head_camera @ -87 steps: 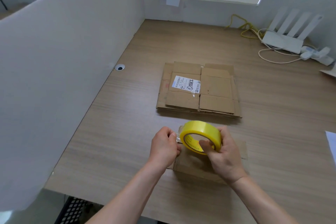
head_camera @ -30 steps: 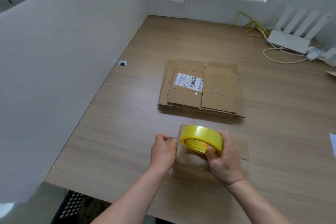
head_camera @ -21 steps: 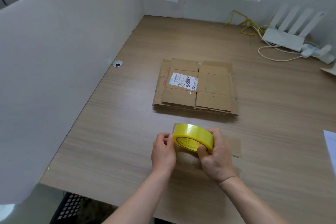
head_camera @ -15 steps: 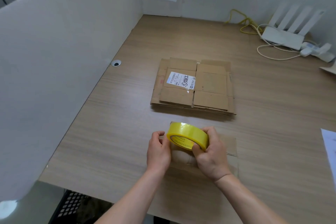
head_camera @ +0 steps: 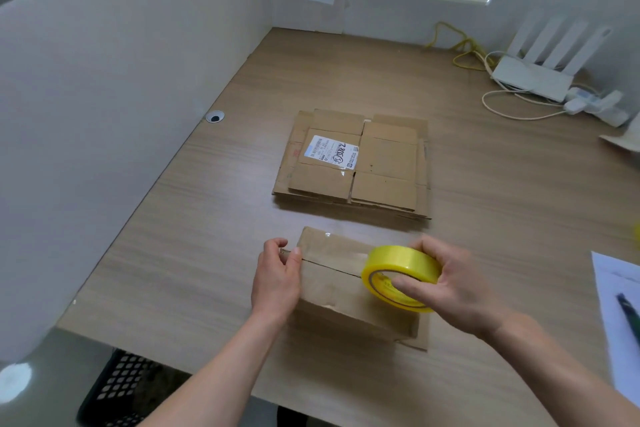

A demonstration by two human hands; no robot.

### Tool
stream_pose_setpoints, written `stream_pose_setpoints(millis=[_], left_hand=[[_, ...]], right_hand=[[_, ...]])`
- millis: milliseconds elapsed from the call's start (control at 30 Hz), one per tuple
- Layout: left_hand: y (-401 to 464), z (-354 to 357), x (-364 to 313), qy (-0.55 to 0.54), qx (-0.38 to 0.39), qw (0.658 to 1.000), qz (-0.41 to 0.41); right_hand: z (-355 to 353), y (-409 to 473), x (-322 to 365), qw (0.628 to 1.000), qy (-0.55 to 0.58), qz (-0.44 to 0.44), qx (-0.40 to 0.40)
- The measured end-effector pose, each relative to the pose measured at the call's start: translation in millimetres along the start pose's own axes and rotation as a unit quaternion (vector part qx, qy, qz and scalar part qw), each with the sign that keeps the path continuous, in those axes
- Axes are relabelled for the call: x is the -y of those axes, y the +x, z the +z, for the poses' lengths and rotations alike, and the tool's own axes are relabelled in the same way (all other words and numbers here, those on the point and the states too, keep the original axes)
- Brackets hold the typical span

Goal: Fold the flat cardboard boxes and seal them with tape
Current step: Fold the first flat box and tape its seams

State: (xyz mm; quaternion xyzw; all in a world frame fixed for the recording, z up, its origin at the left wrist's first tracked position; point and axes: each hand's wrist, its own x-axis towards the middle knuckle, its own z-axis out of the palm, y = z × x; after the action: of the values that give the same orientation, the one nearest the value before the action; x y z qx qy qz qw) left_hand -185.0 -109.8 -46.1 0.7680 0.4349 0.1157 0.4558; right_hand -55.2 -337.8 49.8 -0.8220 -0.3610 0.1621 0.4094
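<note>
A small folded cardboard box stands near the table's front edge, its top flaps closed along a dark seam. My right hand grips a yellow tape roll at the box's right end, fingers through its core. A clear strip of tape runs from the roll leftward along the seam. My left hand holds the box's left end, thumb pressing the tape end down on the top edge. A stack of flat cardboard boxes with a white label lies farther back.
A white partition wall lines the left side. A white router with cables sits at the back right. A sheet of paper with a pen lies at the right edge. A black crate is below the table front.
My right hand has drawn the tape roll from the box's left end to its right end, laying tape along the seam. My left hand stays at the left end.
</note>
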Motion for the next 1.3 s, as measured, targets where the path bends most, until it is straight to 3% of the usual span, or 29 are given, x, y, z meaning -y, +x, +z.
stream_pose_setpoints(millis=[167, 500, 733, 967, 1300], left_hand=[[0.9, 0.6, -2.2, 0.025, 0.003, 1.0, 0.011], [0.7, 5.2, -2.2, 0.033, 0.004, 0.999, 0.003], [1.4, 6.0, -1.8, 0.039, 0.005, 0.999, 0.006], [3.6, 7.6, 1.0, 0.036, 0.0, 0.999, 0.013], [4.6, 7.0, 2.1, 0.032, 0.002, 0.999, 0.016]], right_hand=[[-23.0, 0.1, 1.4, 0.999, -0.044, -0.019, 0.019], [-40.1, -9.0, 7.4, 0.979, -0.173, 0.058, 0.095], [-42.3, -17.8, 2.5, 0.931, -0.321, 0.109, 0.133], [-34.8, -26.5, -8.5, 0.934, -0.314, 0.111, 0.133], [-23.1, -30.9, -21.9, 0.909, -0.359, 0.137, 0.164]])
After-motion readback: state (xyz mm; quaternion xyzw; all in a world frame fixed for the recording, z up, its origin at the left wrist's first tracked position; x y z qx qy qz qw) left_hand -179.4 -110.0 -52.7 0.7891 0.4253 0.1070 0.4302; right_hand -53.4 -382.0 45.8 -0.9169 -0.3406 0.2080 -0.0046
